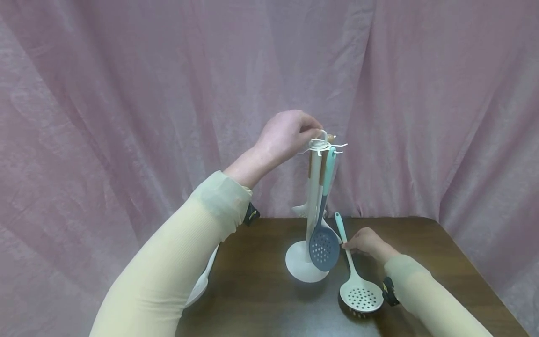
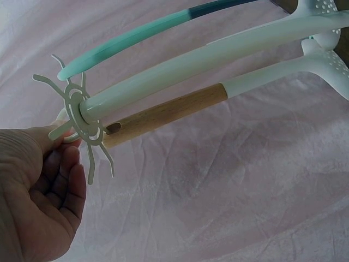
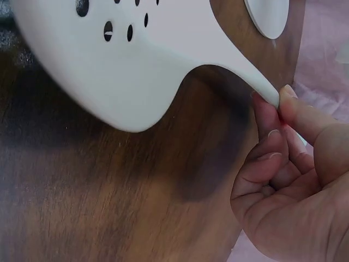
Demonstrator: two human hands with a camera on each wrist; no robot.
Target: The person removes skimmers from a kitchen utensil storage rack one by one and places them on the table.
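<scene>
Pink curtain [image 1: 126, 93] fills the back, and in front of it sits the dark wooden bench [image 1: 261, 299]. On it stands the white utensil stand [image 1: 313, 196], a tall post on a round base, crowned with a ring of thin hooks. A grey slotted spoon [image 1: 323, 243] with a teal handle hangs from it, and a wood-handled utensil [image 2: 163, 115] hangs beside that.

Up top, the left hand [image 1: 283, 135] has its grip closed on the loop at the stand's crown, fingers curled around it. Down on the bench, just right of the base, the right hand [image 1: 366, 242] pinches the neck of a white slotted spoon [image 1: 361, 294]; thumb and fingertips [image 3: 272, 143] squeeze the thin handle, the bowl resting low near the bench edge, the teal handle end pointing up toward the stand.

The risk, by the look of it: that pinch is light and sits far from the bowl, so the spoon could swivel or slip out on a lift. The stand is tall and loaded at the top; a tug on the loop could tilt it and swing the hanging spoons off their slim hooks.

A further white utensil [image 1: 202, 281] lies partly hidden behind the left sleeve.
</scene>
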